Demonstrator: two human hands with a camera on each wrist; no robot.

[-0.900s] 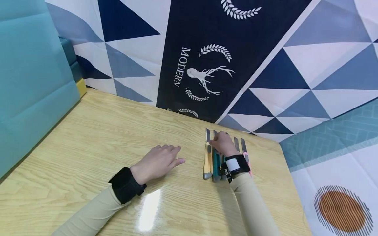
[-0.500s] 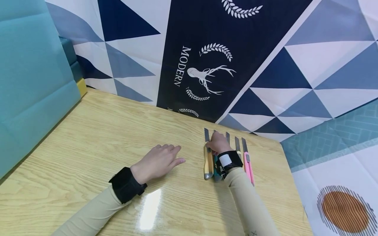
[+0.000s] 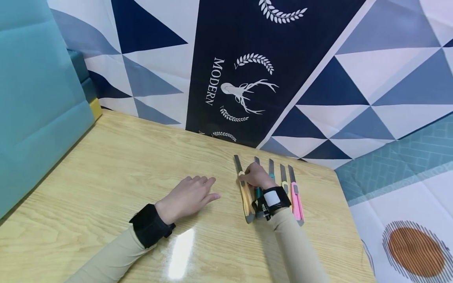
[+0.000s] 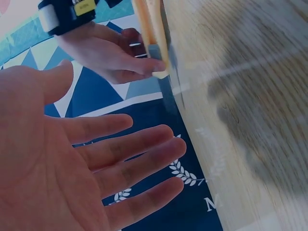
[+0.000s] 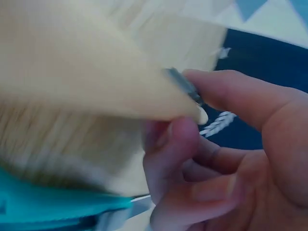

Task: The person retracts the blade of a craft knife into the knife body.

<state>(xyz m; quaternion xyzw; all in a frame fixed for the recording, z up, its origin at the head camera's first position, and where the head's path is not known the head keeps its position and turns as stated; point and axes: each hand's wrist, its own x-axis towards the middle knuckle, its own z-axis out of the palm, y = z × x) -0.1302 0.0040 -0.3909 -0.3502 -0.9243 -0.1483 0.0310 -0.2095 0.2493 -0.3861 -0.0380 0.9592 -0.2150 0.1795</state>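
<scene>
My right hand (image 3: 257, 176) pinches a yellow-orange box cutter (image 3: 247, 200) between thumb and fingers, near the end where its blade comes out. In the right wrist view the cutter's handle (image 5: 91, 67) is blurred and the fingertips meet at its grey slider. The blade (image 3: 237, 163) is extended and points toward the wall. My left hand (image 3: 187, 198) holds nothing; its fingers are spread loosely above the table, left of the cutter. Just right of the held cutter lies a dark green box cutter (image 3: 258, 193), partly covered by the right hand.
Further right, a teal box cutter (image 3: 271, 173), a pale yellow one (image 3: 284, 186) and a pink one (image 3: 296, 200) lie side by side, blades extended. A patterned cloth (image 3: 233, 78) rises behind the wooden table (image 3: 148, 145). A light blue panel (image 3: 39, 106) stands at the left.
My right hand has moved from the middle of the row to the yellow-orange cutter and shifted it left, tilting its blade end leftward. The left hand has stayed in place.
</scene>
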